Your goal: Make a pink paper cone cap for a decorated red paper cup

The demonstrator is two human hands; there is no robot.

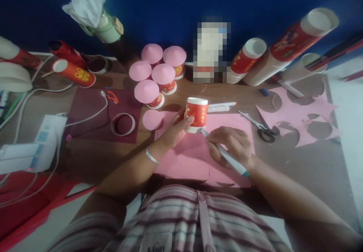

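My left hand (180, 128) is wrapped around the side of a red paper cup (200, 113) with gold lettering and white bands at top and bottom. In my right hand (231, 144) is a slim white utility knife (231, 159) with a teal end. Its tip meets the cup's lower white band, or sits very close to it. Beneath both hands lie pink paper sheets (184, 165). Left of the cup is a loose pink paper disc (152, 119). Beyond it stand several red cups topped with pink paper cones (163, 73).
Scissors (263, 128) lie right of the pink sheets, beside a pink offcut (300, 112) with round holes. White markers (222, 107) rest behind the cup. Stacked paper cups (249, 59) lean at the back right. A tape roll (123, 124) and a white power strip (47, 142) with cables are at left.
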